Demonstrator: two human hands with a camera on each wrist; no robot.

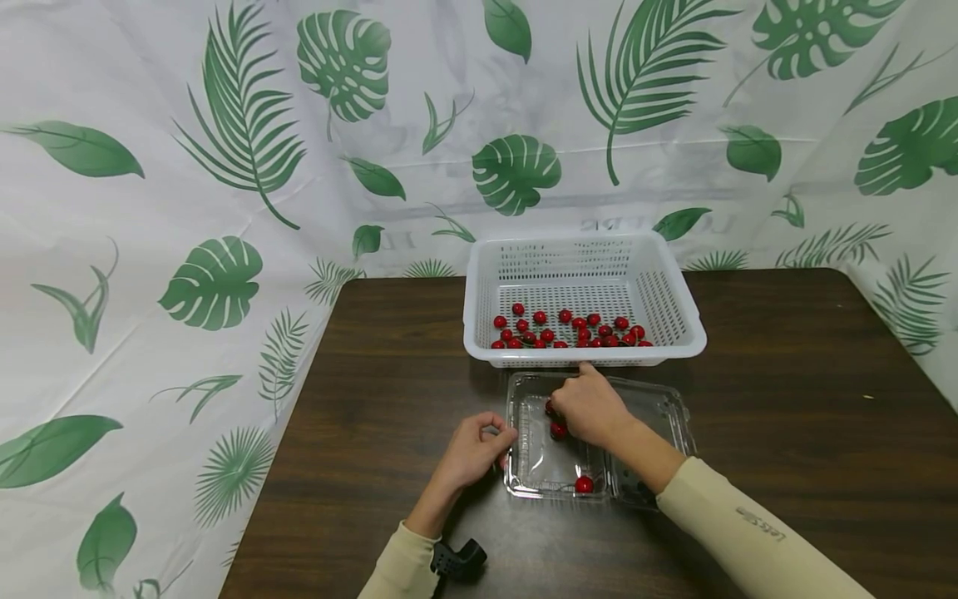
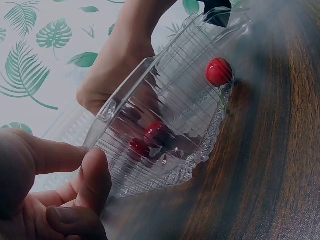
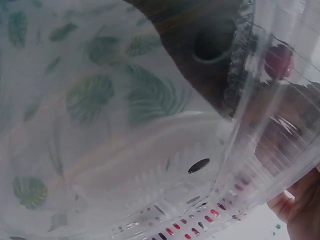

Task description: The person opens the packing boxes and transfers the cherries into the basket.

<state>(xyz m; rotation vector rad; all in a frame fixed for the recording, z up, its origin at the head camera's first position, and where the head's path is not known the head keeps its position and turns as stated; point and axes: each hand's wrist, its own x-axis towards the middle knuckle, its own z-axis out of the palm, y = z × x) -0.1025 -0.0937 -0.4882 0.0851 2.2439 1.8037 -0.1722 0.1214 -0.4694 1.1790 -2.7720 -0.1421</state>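
Observation:
A clear plastic clamshell container (image 1: 524, 478) lies opened out on the table, its lid (image 1: 662, 408) to the right. My left hand (image 1: 473, 449) pinches the left rim between thumb and forefinger, plain in the left wrist view (image 2: 75, 185). Inside, one cherry (image 1: 584, 484) lies near the front edge. Another cherry (image 1: 558, 430) and a partly covered cherry (image 1: 550, 408) are by my right hand (image 1: 595, 408). That hand reaches down into the container from the right; its fingertips are mostly hidden, and whether they grip a cherry cannot be told.
Just behind the container stands a white perforated plastic basket (image 1: 584, 353) with many red cherries (image 1: 540, 318) along its near side. A dark wooden table (image 1: 786, 433) is underneath. A leaf-patterned white sheet (image 1: 449, 83) hangs behind and at the left.

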